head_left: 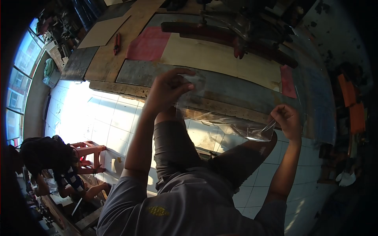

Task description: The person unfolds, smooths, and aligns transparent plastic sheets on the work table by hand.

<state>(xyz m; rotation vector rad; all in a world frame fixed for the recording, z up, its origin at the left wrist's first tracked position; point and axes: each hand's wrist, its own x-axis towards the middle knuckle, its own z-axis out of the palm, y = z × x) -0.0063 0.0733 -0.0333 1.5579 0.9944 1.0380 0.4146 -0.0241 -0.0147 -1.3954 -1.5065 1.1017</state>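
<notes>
Two hands in pinch grip on clear film, dark bar and red tool beyond.

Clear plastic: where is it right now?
In the head view, just right of centre, the plastic hangs between the left hand and right hand, by the table's near edge.

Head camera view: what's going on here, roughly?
A seated person stretches clear plastic film between their left hand and right hand, in front of the near edge of a workbench. The film sags, crumpled, between them. On the bench, a pale yellow sheet lies partly behind a dark bar.
</notes>
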